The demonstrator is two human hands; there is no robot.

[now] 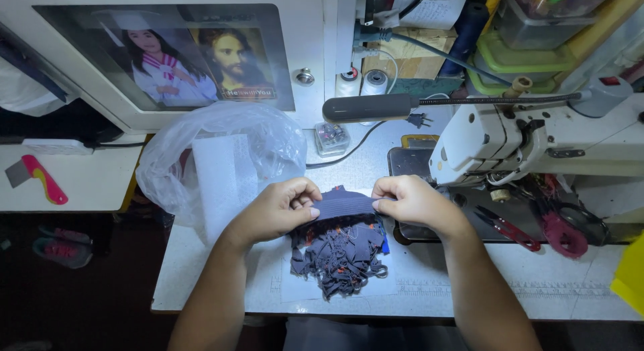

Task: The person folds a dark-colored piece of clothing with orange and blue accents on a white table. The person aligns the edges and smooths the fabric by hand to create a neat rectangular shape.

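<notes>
My left hand (282,207) and my right hand (412,200) hold the two ends of a short dark blue ribbed fabric strip (345,205), stretched flat between them just above the table. Thumbs and fingers of both hands pinch the strip. Right under it lies a heap of dark blue fabric scraps (339,254) with small orange and red bits, resting on the white sewing table (469,284).
A white sewing machine (537,139) stands at the right, with a grey lamp (369,107) on a flexible neck. Red thread snips (510,229) and red-handled scissors (563,233) lie beside it. A clear plastic bag (221,160) sits at the left. Thread spools (376,82) stand behind.
</notes>
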